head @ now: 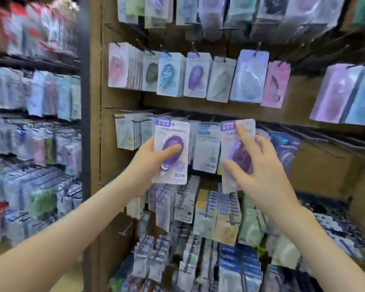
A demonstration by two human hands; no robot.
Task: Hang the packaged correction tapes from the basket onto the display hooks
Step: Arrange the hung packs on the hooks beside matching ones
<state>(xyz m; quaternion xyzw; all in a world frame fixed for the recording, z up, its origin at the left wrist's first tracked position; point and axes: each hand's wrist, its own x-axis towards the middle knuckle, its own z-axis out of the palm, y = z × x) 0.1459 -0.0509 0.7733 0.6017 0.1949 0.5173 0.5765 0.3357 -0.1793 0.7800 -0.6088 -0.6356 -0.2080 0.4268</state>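
Observation:
My left hand (151, 163) grips a packaged purple correction tape (171, 131) upright, thumb across the blister, in front of the middle row of hooks. My right hand (259, 165) holds a second purple correction tape package (230, 180) against that same row, index finger up at its top edge and thumb on its lower left side. Black display hooks (211, 121) stick out of the brown board just behind both packages. The basket is out of view.
Rows of hanging correction tape packages (196, 76) fill the brown pegboard above and below. Long bare hooks (325, 142) jut out at the right of the middle row. Another rack of packaged goods (34, 127) stands at the left, blurred.

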